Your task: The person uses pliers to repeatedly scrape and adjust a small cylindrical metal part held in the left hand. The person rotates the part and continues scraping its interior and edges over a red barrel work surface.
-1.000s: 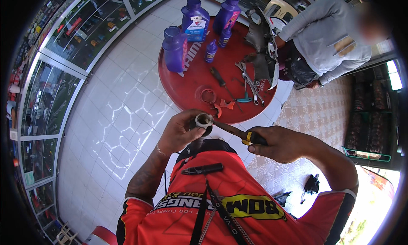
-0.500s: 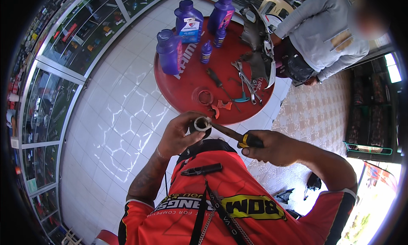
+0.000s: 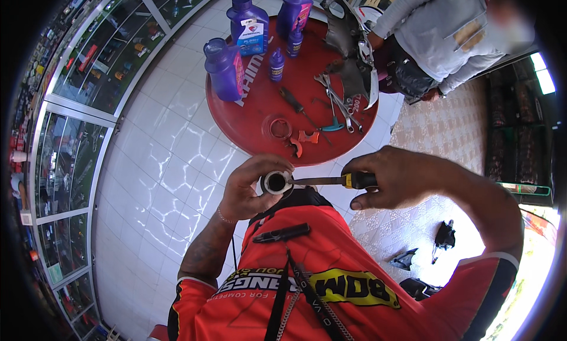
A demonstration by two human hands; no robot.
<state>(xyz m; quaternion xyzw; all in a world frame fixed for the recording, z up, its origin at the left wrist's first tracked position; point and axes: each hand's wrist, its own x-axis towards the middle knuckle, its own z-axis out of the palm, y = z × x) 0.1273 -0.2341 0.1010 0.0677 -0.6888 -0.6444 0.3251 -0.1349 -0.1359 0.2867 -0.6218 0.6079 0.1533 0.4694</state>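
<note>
Right now your left hand (image 3: 243,189) grips a short hollow cylindrical part (image 3: 276,182) at the centre of the frame, its pale-rimmed open end facing the camera, while your right hand (image 3: 391,177), just right of centre, is closed on the yellow-and-black handle of a flat-bladed tool (image 3: 331,181). The blade's tip meets, or nearly meets, the right side of that rim. By the look of it, you are partway through the work at this edge: the bore's mouth stands open, but how much of the rim is finished and how much is left cannot be told at this size. On the red drum top (image 3: 266,113) at upper centre, two orange pieces (image 3: 308,137) lie near a teal T-handle wrench (image 3: 332,126), a screwdriver (image 3: 292,100) and silver spanners (image 3: 338,107), all out of your hands. As for writing, large white lettering crosses the drum's left part, with smaller characters at its right; the purple oil bottles (image 3: 224,72) bear printed labels, one blue and white; your red shirt (image 3: 342,240) carries bold upside-down lettering, and your black lanyard (image 3: 313,311) shows pale letters.
</note>
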